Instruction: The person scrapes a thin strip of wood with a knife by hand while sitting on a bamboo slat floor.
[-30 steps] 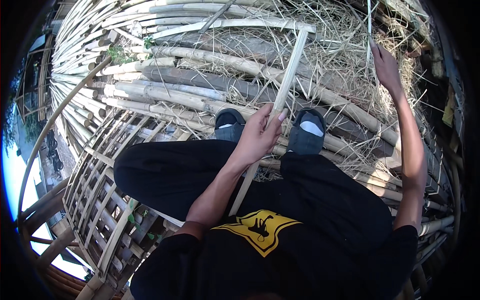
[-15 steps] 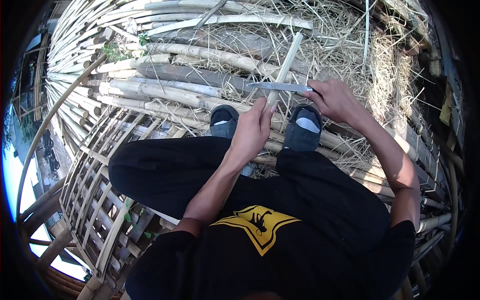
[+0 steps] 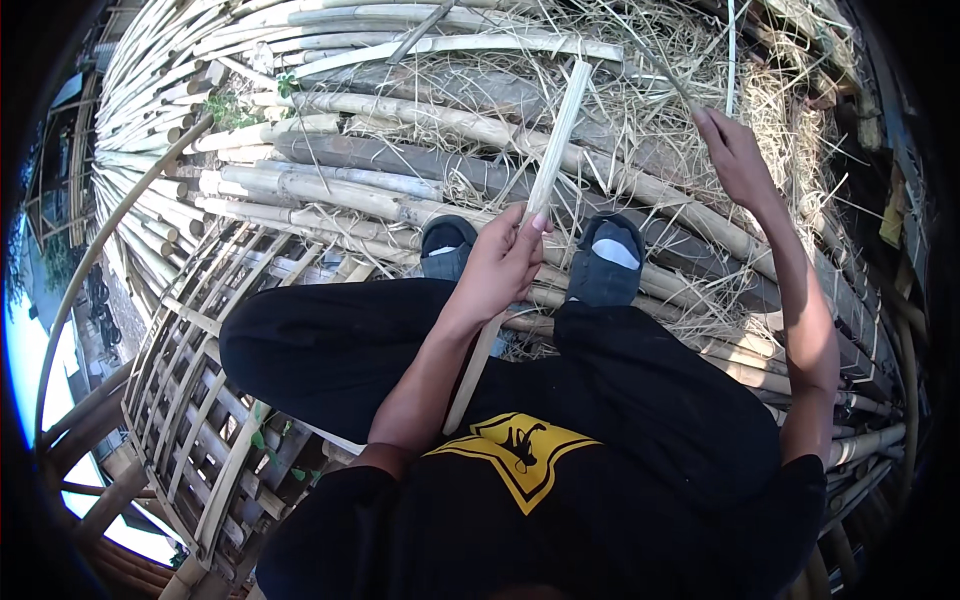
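A pale split bamboo strip [image 3: 558, 140] is gripped near its middle by my left hand [image 3: 497, 262]. Its far end points away over the straw, and its near end slants down past my wrist to my lap. My right hand [image 3: 738, 165] is raised to the far right, apart from the strip, with its fingers closed round the knife [image 3: 672, 78]. The blade shows only as a thin, dark, blurred line, seen nearly edge-on and slanting away to the upper left. The knife's handle is hidden in the fingers.
Bamboo poles [image 3: 400, 112] lie side by side under my feet. Loose straw and shavings [image 3: 680, 130] cover them at the far right. A woven bamboo lattice [image 3: 200, 400] stands at my left, with a curved pole [image 3: 95, 245] beyond it. My shoes [image 3: 605, 265] are between the hands.
My right hand has swung away from the strip, up and to the right, and the blade no longer crosses it. More of the strip's near end shows below my left hand.
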`<state>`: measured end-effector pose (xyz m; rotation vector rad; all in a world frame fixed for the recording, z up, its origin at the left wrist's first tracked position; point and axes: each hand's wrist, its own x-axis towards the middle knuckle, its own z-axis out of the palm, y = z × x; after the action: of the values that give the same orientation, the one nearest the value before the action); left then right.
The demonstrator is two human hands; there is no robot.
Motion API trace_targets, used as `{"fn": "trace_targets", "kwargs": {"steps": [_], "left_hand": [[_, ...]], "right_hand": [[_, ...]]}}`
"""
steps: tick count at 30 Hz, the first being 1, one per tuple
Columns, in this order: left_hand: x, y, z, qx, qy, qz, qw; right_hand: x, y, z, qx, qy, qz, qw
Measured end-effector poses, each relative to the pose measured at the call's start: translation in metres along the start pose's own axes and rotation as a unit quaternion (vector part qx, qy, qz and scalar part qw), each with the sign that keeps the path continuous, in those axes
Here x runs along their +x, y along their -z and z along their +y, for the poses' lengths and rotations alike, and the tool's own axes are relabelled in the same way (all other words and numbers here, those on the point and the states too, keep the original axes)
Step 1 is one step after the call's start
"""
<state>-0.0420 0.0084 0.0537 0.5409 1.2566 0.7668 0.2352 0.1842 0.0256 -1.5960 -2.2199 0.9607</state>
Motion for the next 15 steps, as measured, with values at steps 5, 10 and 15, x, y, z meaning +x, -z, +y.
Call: {"fn": "trace_targets", "kwargs": {"steps": [5,10,15], "left_hand": [[0.002,0.001,0.003,-0.083,0.022,-0.059,0.995],[-0.005,0.002,0.003,-0.091,0.031,-0.041,0.995],[-0.012,-0.003,0.005,-0.114,0.031,-0.111,0.987]], "right_hand": [[-0.039,-0.052,-0.058,0.000,0.129,-0.146,0.981],[-0.015,-0.053,-0.034,-0.071,0.141,-0.101,0.982],[0.033,0.034,0.106,-0.135,-0.053,0.072,0.987]]}}
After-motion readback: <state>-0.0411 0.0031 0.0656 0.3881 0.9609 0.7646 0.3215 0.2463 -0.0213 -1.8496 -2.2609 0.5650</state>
